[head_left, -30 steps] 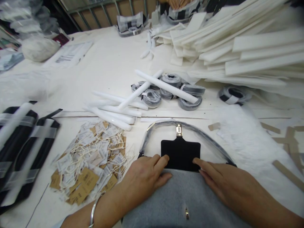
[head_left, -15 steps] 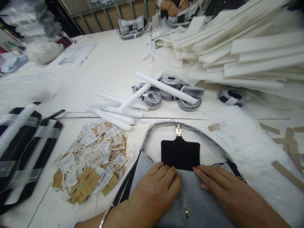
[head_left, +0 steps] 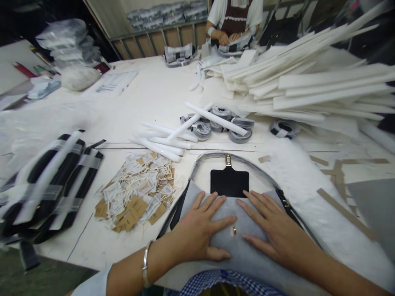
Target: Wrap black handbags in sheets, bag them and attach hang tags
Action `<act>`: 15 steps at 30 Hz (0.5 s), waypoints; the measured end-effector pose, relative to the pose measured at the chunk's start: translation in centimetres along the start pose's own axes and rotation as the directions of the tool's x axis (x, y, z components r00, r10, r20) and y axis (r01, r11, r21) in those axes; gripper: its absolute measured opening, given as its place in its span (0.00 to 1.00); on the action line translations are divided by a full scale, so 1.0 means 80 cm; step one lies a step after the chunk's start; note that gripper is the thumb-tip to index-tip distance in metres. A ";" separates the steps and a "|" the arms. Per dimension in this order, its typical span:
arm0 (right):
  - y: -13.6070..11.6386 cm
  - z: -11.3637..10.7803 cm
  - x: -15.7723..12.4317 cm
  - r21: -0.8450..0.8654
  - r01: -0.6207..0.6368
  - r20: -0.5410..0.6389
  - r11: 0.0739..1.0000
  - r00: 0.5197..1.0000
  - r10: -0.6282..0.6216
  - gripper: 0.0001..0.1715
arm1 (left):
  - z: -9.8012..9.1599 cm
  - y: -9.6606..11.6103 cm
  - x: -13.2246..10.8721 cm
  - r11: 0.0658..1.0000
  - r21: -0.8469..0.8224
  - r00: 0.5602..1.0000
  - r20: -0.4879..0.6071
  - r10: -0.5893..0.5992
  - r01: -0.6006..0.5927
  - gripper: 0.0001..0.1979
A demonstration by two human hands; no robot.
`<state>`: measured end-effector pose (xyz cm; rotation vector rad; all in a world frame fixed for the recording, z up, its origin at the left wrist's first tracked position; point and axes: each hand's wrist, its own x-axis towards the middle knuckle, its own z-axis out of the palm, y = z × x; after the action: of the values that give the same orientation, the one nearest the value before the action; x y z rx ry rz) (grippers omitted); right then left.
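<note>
A handbag wrapped in grey sheet [head_left: 230, 253] lies flat at the table's front edge, its black flap [head_left: 230, 183] folded out away from me. A gold clasp [head_left: 228, 160] tips the flap, and a small gold catch [head_left: 235, 231] pokes through the grey front. Behind the flap arches the wrapped strap [head_left: 212, 155]. My left hand [head_left: 205, 226] rests on the left of the grey sheet, fingers spread. On the right side my right hand [head_left: 271, 226] lies the same way, fingers apart. Neither hand grips anything.
Left of the bag is a heap of hang tags [head_left: 135, 197], with black wrapped bags [head_left: 61, 176] beyond. White foam rods [head_left: 166, 137] and coiled straps [head_left: 220, 119] lie ahead. Foam sheets [head_left: 308, 86] pile up at the right. A co-worker [head_left: 236, 22] handles a bag across the table.
My hands have gone from curled fingers at the sheet's top edge to spread fingers flat on the grey surface. The camera view has tilted up, showing more of the co-worker.
</note>
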<state>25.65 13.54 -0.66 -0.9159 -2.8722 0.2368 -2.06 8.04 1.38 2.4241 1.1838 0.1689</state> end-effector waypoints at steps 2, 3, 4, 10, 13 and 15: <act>0.000 -0.007 0.002 0.034 -0.009 0.021 0.999 1.000 0.008 0.39 | 0.004 -0.001 0.000 1.000 0.024 1.000 -0.013 0.006 -0.006 0.40; 0.001 -0.013 0.005 0.065 -0.020 0.033 0.998 0.999 0.018 0.38 | 0.006 -0.001 -0.001 0.999 0.035 1.000 -0.020 0.010 -0.009 0.41; 0.004 -0.019 0.011 0.105 -0.044 0.042 0.994 0.998 0.040 0.36 | 0.007 -0.002 -0.001 0.999 0.045 1.000 -0.027 0.016 -0.015 0.41; 0.038 -0.049 0.101 0.299 -0.335 -0.010 0.894 0.935 0.354 0.26 | 0.011 -0.003 -0.004 0.993 0.106 0.995 -0.076 0.062 -0.054 0.41; 0.053 -0.047 0.152 0.331 -0.366 0.028 0.870 0.925 0.378 0.21 | 0.011 -0.002 -0.006 0.989 0.136 0.994 -0.089 0.070 -0.058 0.41; 0.052 -0.046 0.172 0.382 -0.353 0.050 0.854 0.930 0.363 0.18 | 0.011 -0.001 -0.007 0.988 0.140 0.993 -0.096 0.072 -0.058 0.41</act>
<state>17.45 25.31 3.02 -1.3406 -2.4661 0.7883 -2.21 7.35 0.63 2.6029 1.1960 0.2393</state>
